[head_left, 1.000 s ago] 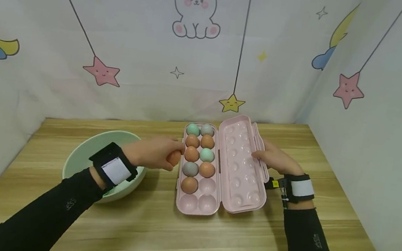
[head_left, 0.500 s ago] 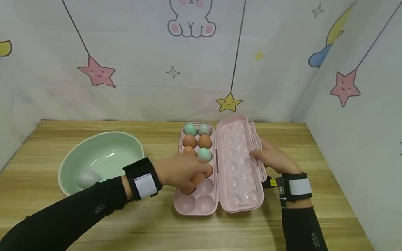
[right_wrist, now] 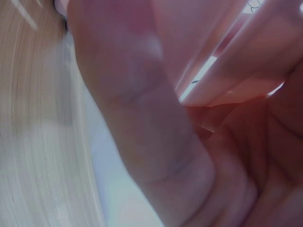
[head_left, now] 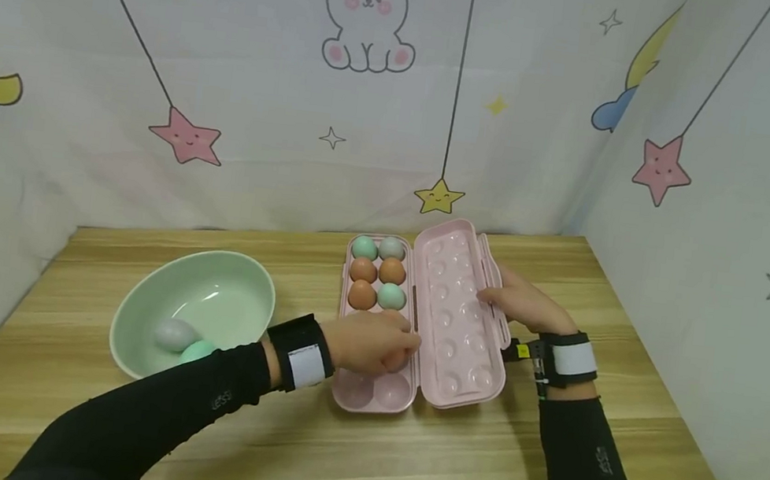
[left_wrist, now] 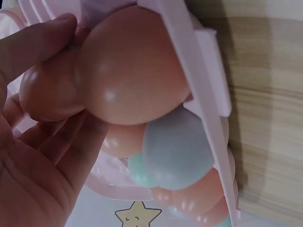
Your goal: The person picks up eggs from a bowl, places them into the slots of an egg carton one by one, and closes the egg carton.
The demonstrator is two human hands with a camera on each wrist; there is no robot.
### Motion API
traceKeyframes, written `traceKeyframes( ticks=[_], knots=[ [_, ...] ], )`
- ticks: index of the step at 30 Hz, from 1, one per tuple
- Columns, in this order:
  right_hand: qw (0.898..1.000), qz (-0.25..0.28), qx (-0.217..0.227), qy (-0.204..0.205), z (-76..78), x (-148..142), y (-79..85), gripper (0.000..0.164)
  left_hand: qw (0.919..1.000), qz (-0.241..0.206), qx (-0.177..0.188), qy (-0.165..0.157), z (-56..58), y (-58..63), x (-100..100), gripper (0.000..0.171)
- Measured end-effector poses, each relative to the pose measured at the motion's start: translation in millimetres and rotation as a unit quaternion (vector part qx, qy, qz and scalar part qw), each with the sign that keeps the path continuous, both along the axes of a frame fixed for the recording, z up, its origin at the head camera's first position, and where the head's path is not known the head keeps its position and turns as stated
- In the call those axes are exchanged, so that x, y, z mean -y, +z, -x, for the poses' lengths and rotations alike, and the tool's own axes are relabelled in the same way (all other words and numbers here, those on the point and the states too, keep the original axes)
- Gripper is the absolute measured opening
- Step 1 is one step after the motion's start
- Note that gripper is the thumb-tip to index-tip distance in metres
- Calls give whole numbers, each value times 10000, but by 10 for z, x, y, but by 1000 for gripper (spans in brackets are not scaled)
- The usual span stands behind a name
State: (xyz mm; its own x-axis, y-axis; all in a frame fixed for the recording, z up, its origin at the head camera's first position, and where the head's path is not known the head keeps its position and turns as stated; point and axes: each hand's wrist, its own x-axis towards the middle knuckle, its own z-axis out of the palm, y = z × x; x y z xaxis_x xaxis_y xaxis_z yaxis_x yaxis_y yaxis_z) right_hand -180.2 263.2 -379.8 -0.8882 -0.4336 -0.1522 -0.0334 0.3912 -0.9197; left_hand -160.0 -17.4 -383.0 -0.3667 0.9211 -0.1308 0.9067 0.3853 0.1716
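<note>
My left hand (head_left: 368, 341) is over the near half of a pink egg carton (head_left: 390, 393), pinching a brown egg (left_wrist: 51, 90) between thumb and fingers. In the left wrist view this egg is right beside another brown egg (left_wrist: 135, 66) seated in the carton; whether it rests in its cup I cannot tell. A grey egg (left_wrist: 177, 149) sits past them. My right hand (head_left: 526, 300) grips the outer edge of the opened lid (head_left: 450, 319), thumb on the inner side. Farther rows hold brown, mint and grey eggs. My left hand hides part of the near rows.
At the left stands a light green bowl (head_left: 236, 294) with a grey egg (head_left: 176, 335) and a mint egg (head_left: 198, 350) inside. My left forearm crosses its near side. The wooden table (head_left: 345, 465) ends at a printed curtain (head_left: 270, 61) behind.
My left hand has carried the brown egg rightward from beside the bowl to the carton's near right cups. The bowl's eggs came into view. My right hand stays on the lid.
</note>
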Motion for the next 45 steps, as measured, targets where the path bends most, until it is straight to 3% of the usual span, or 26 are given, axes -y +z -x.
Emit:
traceKeyframes(
  ticks=[7,21,26,28,33,40,45],
  knots=[
    [10000,48,-10,-5,4,15,13,70,9998,127,-78,111,-39,-10,-25,34],
    [10000,2,-15,-24,3,37,-14,69,9997,75,-103,191,-57,-20,-9,17],
    [10000,-48,22,-32,9,33,-21,70,9993,-259,230,171,-31,121,83,11],
    [10000,-80,33,-43,10,23,-23,70,9980,-437,362,263,2,226,167,13],
    [9999,-86,38,-55,9,4,-21,71,9955,-721,251,555,142,451,517,12],
    [9998,-140,29,-116,-2,-4,-11,72,9907,-828,157,1068,303,458,1106,7],
    [10000,-29,10,-40,-17,10,3,72,9829,-685,435,1654,365,430,1520,13]
  ],
)
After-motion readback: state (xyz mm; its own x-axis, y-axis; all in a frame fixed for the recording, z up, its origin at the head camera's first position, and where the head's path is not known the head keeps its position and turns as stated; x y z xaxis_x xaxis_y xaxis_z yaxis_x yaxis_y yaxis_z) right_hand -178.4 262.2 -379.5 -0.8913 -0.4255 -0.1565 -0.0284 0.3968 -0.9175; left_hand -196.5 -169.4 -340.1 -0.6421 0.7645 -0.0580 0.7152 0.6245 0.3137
